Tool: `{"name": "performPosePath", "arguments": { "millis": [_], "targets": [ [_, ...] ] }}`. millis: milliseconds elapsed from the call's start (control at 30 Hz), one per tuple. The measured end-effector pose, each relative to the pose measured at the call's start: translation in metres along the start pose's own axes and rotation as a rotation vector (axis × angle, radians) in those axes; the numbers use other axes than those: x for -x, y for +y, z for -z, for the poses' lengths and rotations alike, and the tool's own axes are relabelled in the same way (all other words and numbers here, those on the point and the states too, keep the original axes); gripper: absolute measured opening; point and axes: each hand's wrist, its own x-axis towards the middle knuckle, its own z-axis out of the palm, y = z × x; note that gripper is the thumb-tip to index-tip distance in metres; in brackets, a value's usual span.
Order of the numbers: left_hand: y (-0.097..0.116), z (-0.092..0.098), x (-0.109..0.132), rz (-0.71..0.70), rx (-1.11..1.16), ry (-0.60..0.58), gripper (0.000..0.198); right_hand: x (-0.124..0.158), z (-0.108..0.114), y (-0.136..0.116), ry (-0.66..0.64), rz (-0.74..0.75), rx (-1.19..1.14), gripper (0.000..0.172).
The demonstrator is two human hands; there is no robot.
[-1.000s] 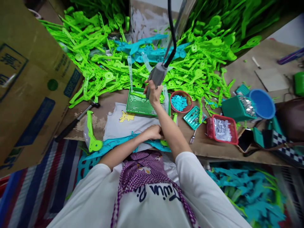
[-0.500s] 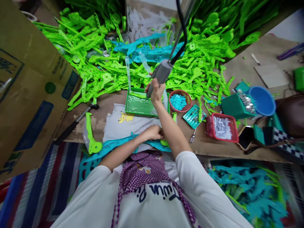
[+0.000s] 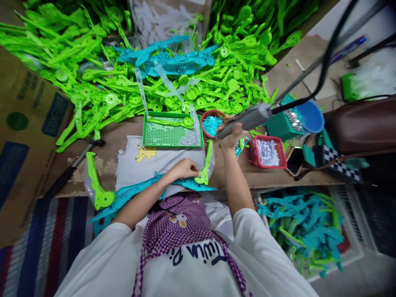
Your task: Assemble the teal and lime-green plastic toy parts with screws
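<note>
My right hand [image 3: 231, 138] is wrapped round a grey electric screwdriver [image 3: 249, 119], held in the air with its tip over the edge of the small round red basket [image 3: 213, 117]. Below, at the table's front edge, my left hand [image 3: 185, 168] pinches the round end of a lime-green plastic arm [image 3: 203, 176]. That arm has a clear strip along it and rests on the right end of a long blue plastic piece [image 3: 139, 190]. A second green arm [image 3: 99, 187] sits at the blue piece's left end. Under it all lies a grey cloth [image 3: 161, 159].
A green tray [image 3: 173, 145] with small metal parts stands beyond the cloth. Heaped green parts [image 3: 123, 99] fill the back. A hammer [image 3: 72, 167] lies left, beside a cardboard box [image 3: 34, 115]. At right are a red basket [image 3: 267, 165] of clear pieces and a blue bowl [image 3: 312, 115].
My right hand has carried the screwdriver from over the green tray to the right. My left hand stays by the green arm's round end. The camera view has swung right.
</note>
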Motion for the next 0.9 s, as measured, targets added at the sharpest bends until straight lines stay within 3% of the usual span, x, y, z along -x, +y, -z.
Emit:
{"name": "performPosePath", "arguments": {
  "millis": [400, 733, 900],
  "targets": [
    [-0.005, -0.003, -0.003, 0.042, 0.102, -0.009, 0.024, -0.006, 0.012, 0.027, 0.015, -0.063, 0.098, 0.073],
    [-0.004, -0.003, -0.002, 0.021, 0.069, -0.001, 0.023, -0.009, 0.007, 0.033, -0.052, -0.162, 0.005, 0.063],
    [-0.007, -0.004, -0.004, 0.026, 0.071, -0.013, 0.025, -0.006, 0.010, 0.034, -0.090, -0.133, -0.038, 0.060]
  ]
}}
